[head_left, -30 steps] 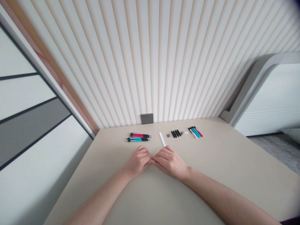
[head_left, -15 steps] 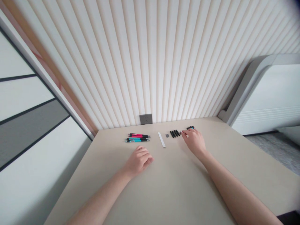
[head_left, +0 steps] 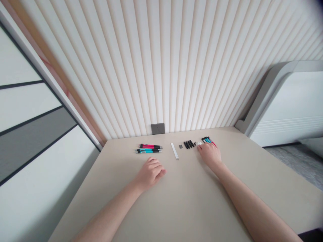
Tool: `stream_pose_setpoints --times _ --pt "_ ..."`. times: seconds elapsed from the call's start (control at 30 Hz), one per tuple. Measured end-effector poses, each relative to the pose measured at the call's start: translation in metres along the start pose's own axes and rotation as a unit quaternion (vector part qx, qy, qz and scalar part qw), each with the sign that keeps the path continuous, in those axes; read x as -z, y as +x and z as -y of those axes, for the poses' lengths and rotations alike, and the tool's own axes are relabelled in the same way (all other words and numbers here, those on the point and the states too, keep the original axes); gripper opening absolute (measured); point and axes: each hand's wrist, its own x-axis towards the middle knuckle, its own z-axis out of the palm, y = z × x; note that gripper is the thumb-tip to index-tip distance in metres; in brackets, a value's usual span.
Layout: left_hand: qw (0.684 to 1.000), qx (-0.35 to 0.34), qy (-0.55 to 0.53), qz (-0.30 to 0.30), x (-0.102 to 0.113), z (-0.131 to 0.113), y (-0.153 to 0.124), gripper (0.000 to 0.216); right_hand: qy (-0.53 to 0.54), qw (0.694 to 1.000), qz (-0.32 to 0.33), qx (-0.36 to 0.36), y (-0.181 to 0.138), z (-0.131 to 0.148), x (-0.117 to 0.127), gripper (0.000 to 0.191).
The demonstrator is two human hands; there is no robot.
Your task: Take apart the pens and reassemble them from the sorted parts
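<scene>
My left hand [head_left: 151, 173] rests on the table with its fingers loosely curled in, and nothing shows in it. Beyond it lie pens with pink barrels [head_left: 150, 146] and pens with turquoise barrels [head_left: 148, 151], side by side. My right hand [head_left: 210, 154] is closed, its fingertips down at a small heap of white parts [head_left: 199, 143]; whatever they pinch is hidden. Just past that hand are several pink and turquoise pen barrels with dark ends [head_left: 207, 139], partly covered by it. Left of the heap stand several black grips [head_left: 188, 144] in a row.
White thin tubes [head_left: 174, 151] and small grey pieces [head_left: 180, 146] lie mid-table [head_left: 166, 205]. A dark wall socket [head_left: 157, 128] sits in the ribbed wall behind. On the right is a pale bed frame [head_left: 290, 97]; a white and grey panelled surface [head_left: 30, 134] borders the left.
My right hand has shifted slightly down and right, uncovering the white parts and more of the pen barrels. The left hand has stayed in place.
</scene>
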Motion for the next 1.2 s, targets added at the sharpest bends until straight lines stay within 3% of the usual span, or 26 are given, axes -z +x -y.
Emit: stream_pose_setpoints --times 0.57,1.0,1.2 --pt "1.0 -0.007 -0.008 -0.004 -0.001 0.002 0.0 0.035 0.016 1.0 0.008 -0.022 0.002 -0.006 0.002 0.026" --pt "1.0 0.003 -0.001 0.002 0.001 -0.001 0.001 0.035 0.043 0.999 -0.021 0.02 0.006 -0.005 -0.004 0.027" --pt "0.992 0.094 0.076 -0.031 0.0 0.0 0.002 0.019 0.044 0.999 -0.026 0.017 0.006 -0.005 -0.007 0.028"
